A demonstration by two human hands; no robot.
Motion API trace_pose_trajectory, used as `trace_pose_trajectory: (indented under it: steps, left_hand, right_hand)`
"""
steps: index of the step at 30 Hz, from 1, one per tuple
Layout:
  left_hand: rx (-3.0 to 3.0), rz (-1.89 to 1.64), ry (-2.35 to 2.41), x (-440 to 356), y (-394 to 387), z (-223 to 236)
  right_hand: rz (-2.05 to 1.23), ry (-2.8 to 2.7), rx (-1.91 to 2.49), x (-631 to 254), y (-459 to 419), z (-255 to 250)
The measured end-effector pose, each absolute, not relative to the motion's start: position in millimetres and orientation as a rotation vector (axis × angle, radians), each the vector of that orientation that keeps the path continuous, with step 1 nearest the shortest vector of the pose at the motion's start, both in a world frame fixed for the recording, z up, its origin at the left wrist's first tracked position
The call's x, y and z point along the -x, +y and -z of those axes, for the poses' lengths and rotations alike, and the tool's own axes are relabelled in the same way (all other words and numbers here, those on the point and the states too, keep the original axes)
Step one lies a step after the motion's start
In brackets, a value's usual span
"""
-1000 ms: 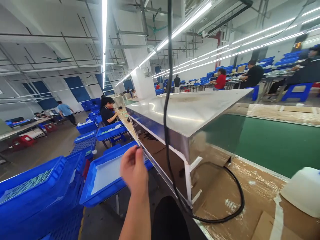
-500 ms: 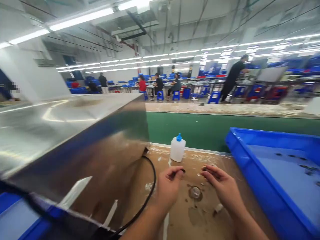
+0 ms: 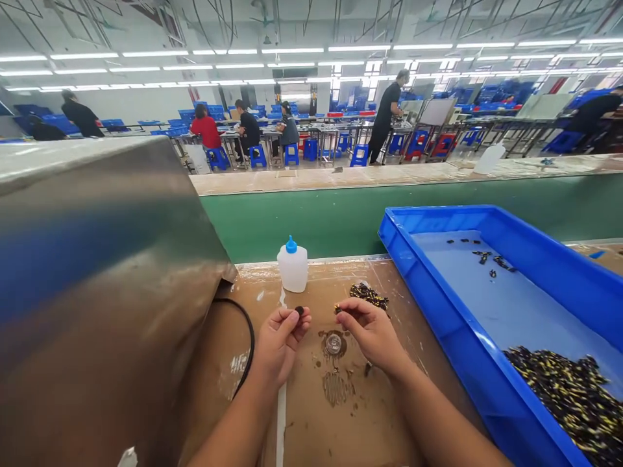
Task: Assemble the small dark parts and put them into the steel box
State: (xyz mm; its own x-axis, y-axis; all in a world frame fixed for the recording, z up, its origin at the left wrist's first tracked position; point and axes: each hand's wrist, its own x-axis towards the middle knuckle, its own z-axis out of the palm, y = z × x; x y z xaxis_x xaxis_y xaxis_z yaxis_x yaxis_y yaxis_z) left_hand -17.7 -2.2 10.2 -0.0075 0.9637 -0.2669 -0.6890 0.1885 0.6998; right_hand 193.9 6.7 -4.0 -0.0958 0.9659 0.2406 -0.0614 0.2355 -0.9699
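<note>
Both the left hand and right hand pinch tiny dark parts between fingertips; most lie heaped in the blue crate, some on the bench.

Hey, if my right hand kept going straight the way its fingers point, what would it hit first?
Probably the white squeeze bottle with the blue cap, ahead of your right hand, passing just beyond your left hand; depth is hard to judge here.
</note>
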Motion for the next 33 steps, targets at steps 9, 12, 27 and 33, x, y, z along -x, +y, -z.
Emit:
trace_pose_trajectory:
  steps: [9,12,27,33]
  left_hand:
    - [-0.55,-1.294,0.829,15,-6,-7]
    - [-0.689,-1.324,0.912,14,-5,2]
    - [-1.082,-1.314,1.09,18,-1,18]
    - [-1.281,-1.363,1.253,20,0,11]
  right_hand:
    - [-1.076,-1.553,0.876,-185,-7,-5]
    - [-1.04,-1.554,0.878,-185,-7,-6]
    - [-0.939,-1.737,0.88,-195,-1,-15]
    - [-0.697,-2.056,0.965,-226,6,-21]
